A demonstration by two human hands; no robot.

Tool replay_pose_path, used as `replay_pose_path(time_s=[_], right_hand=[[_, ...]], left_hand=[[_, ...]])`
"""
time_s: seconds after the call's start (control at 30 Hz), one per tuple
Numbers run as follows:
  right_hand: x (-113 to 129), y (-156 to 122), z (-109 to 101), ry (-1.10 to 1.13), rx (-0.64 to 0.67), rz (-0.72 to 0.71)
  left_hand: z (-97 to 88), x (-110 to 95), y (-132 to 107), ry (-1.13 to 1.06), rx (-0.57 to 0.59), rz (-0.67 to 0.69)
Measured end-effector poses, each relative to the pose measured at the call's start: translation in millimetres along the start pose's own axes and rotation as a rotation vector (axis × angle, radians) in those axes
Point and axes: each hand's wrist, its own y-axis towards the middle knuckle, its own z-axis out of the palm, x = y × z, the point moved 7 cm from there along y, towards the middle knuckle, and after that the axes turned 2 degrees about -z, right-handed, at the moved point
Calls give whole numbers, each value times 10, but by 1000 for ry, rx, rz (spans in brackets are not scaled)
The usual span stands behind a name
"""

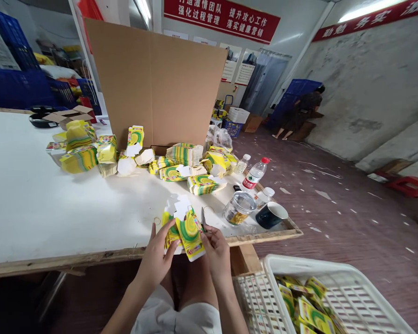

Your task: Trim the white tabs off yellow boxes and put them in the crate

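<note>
Over the table's front edge, my left hand point(158, 255) grips a flattened yellow-green carton point(189, 234) by its left side, thumb in front. My right hand point(216, 250) is closed on the carton's right edge. Its white end flaps point away from me. Behind it lies another flat carton point(167, 227), partly covered by the first one and my left fingers. A pointed metal blade point(203, 216) with a dark handle shows just beyond my right fingers; whether it lies on the table or is in that hand, I cannot tell.
Yellow cartons point(184, 153) lie in stacks and heaps before a tall cardboard panel point(156, 88). A glass jar point(239, 211), dark mug point(271, 215) and red-capped bottle point(256, 175) stand at right. Below, a white basket point(310, 262) holds cartons. A person point(304, 106) bends far back.
</note>
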Motion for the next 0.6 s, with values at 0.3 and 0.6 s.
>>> replay_pose_path(time_s=[0.3, 0.6], right_hand=[[41, -453, 171, 387, 122, 260], [313, -516, 102, 106, 125, 34]], left_hand=[[363, -107, -105, -965, 226, -381], [390, -70, -114, -1035, 185, -441]])
